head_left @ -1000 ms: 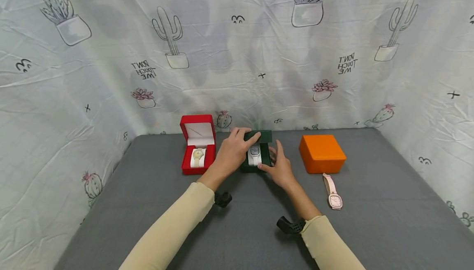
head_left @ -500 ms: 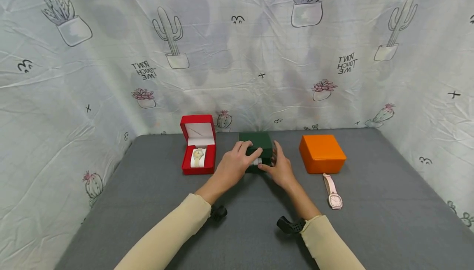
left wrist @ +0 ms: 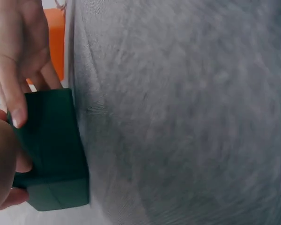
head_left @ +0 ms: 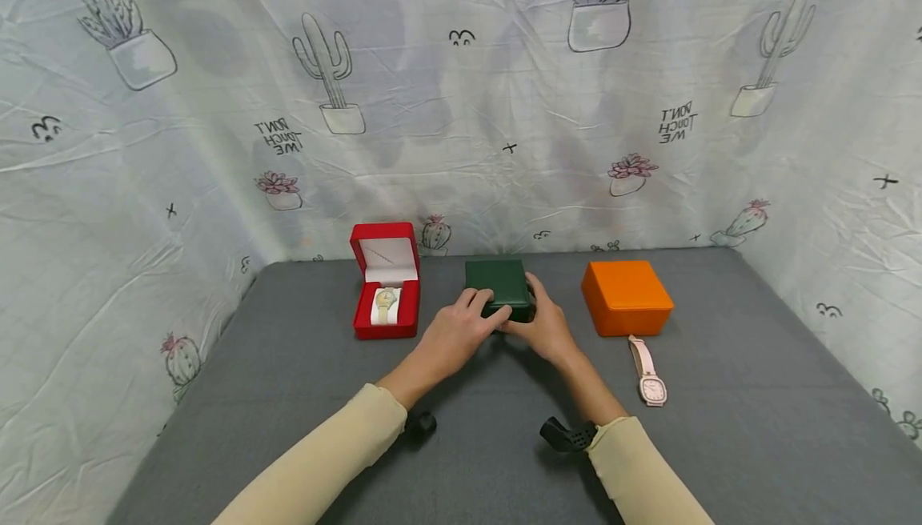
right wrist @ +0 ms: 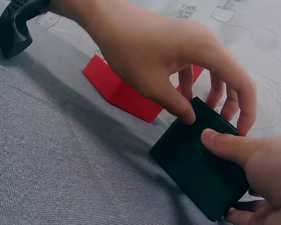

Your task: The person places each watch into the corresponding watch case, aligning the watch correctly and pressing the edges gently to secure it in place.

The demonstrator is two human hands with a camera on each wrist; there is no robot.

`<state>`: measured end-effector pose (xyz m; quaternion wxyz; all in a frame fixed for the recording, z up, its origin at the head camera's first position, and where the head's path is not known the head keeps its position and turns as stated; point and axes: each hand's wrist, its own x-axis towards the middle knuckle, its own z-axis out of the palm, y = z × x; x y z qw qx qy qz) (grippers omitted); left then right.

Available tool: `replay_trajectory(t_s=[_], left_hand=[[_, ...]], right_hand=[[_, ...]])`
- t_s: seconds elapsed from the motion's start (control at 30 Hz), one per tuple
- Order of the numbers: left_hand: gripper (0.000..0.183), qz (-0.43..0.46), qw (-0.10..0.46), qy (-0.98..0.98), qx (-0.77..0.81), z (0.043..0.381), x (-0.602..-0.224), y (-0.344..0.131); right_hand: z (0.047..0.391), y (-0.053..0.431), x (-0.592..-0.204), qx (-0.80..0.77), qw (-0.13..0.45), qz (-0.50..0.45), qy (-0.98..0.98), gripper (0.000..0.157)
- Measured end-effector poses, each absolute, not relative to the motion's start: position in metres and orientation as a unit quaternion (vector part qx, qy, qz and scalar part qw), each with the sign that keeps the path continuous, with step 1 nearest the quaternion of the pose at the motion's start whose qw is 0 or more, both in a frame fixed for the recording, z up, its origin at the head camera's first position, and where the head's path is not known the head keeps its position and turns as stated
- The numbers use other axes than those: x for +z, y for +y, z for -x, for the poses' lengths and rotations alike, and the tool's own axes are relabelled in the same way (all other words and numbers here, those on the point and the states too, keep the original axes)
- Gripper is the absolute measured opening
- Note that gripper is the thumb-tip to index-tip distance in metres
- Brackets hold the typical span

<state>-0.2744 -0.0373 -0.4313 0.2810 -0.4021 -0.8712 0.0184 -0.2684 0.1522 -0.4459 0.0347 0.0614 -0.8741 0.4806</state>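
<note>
A dark green watch box [head_left: 495, 275] with its lid down stands at the middle back of the table. My left hand [head_left: 452, 334] has its curled fingers over the lid and its thumb at the lid's front edge. From the right side my right hand [head_left: 551, 333] grips the box, thumb on the front face. In the right wrist view the left hand [right wrist: 164, 51] reaches down from above, while the right thumb presses the front of the green watch box [right wrist: 196, 164]. The watch inside is hidden.
To the left, an open red watch box [head_left: 366, 309] holds a gold-coloured watch [head_left: 385, 305]. On the right stands a closed orange box [head_left: 627, 297], with a pink watch [head_left: 651, 385] lying in front of it. Behind the grey table [head_left: 288, 397] hangs a patterned cloth.
The green box's lid has come down, covering the white watch. My left hand has moved down and towards me with the lid; the right hand has stayed at the box's side.
</note>
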Motion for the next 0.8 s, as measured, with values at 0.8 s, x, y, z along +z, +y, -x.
replay_trajectory(t_s=[0.8], left_hand=[[0.043, 0.403, 0.226, -0.887, -0.017, 0.274, -0.415, -0.03]], right_hand=[[0.252, 0.167, -0.424, 0.487, 0.051, -0.066, -0.87, 0.088]])
